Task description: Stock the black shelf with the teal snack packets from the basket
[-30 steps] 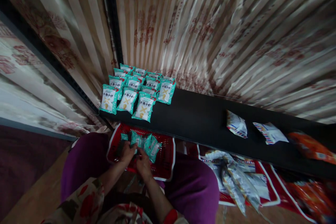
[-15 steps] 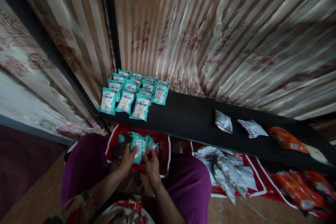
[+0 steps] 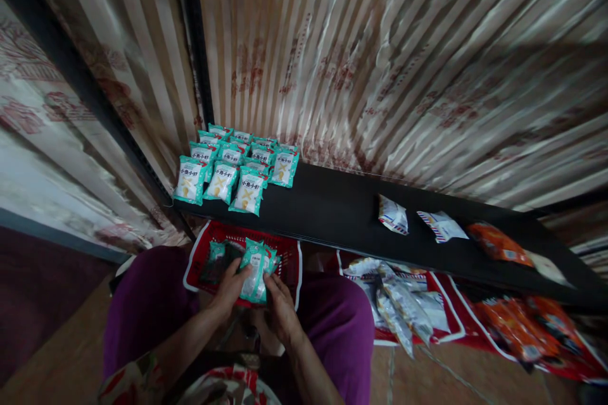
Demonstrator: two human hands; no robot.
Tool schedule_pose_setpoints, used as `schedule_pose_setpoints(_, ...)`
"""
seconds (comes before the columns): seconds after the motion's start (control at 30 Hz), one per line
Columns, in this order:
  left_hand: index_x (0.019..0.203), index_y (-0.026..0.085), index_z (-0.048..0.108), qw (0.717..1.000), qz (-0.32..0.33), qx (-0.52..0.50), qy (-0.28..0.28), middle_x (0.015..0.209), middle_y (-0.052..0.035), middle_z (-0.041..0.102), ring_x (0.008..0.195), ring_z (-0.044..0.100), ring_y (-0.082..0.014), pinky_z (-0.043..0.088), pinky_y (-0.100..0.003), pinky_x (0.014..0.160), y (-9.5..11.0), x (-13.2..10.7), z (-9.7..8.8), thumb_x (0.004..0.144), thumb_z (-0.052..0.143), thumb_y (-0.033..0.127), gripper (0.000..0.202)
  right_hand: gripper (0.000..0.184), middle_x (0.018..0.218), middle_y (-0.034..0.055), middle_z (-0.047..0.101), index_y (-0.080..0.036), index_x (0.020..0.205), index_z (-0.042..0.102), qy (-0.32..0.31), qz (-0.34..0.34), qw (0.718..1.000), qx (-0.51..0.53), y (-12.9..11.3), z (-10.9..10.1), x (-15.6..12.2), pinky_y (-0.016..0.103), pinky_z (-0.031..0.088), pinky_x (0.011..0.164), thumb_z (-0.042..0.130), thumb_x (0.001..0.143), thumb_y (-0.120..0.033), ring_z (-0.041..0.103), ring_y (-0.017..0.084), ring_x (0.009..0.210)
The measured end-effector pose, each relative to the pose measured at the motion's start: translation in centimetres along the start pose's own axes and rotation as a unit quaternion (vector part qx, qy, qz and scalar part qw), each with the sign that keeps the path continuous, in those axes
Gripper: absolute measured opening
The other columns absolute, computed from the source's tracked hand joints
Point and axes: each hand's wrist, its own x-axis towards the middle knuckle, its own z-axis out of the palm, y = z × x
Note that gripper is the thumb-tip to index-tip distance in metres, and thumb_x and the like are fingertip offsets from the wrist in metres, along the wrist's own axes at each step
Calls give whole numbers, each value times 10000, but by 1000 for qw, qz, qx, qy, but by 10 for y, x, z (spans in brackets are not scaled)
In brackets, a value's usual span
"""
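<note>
Over the red basket (image 3: 300, 266) between the knees, several teal-and-white snack bags (image 3: 255, 272) are bunched together between my hands. My left hand (image 3: 232, 286) grips their left side, its thumb across the front. On the right side, my right hand (image 3: 281, 304) is closed on the bunch, its fingers partly hidden behind the bags. Another teal snack bag (image 3: 217, 253) lies in the basket to the left. Directly above, matching teal bags (image 3: 249, 191) stand in rows at the left end of the black shelf (image 3: 327, 202).
Farther right on the shelf lie two white striped bags (image 3: 393, 215) and an orange bag (image 3: 501, 243). Below its front edge are a basket of silvery packets (image 3: 403, 304) and one of orange packets (image 3: 517, 329). A dark upright post (image 3: 197, 44) and a patterned curtain (image 3: 332, 63) stand behind.
My right hand has moved from the bags' lower edge to flat along their right side, and the bags are now gathered closer together. The whole view has shifted slightly.
</note>
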Motion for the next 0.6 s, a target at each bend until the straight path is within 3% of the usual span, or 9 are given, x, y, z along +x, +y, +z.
schedule_pose_setpoints(0.27, 926, 163, 688, 997, -39, 27, -53, 970, -86, 719, 950, 646, -267, 484, -310, 785, 13, -10, -9, 550, 796, 368, 442, 512, 827, 81, 734, -148, 906, 705, -26, 37, 999, -7, -15, 2, -14, 318, 505, 688, 817, 526, -472, 674, 247, 808)
schedule_pose_setpoints(0.43, 948, 147, 691, 989, -2, 58, -134, 956, -79, 719, 903, 648, -244, 465, -279, 734, 23, -15, -14, 610, 746, 439, 451, 439, 808, 70, 736, -154, 864, 705, -37, 34, 999, 19, -13, 5, -19, 310, 499, 669, 816, 545, -433, 674, 230, 761)
schedule_pose_setpoints(0.6, 997, 152, 648, 994, -12, 53, -94, 935, -82, 700, 840, 637, -223, 454, -274, 661, 25, -18, -15, 617, 743, 464, 501, 395, 796, 68, 737, -142, 818, 703, -14, 5, 997, 72, -15, 11, -17, 310, 502, 687, 822, 549, -406, 674, 221, 738)
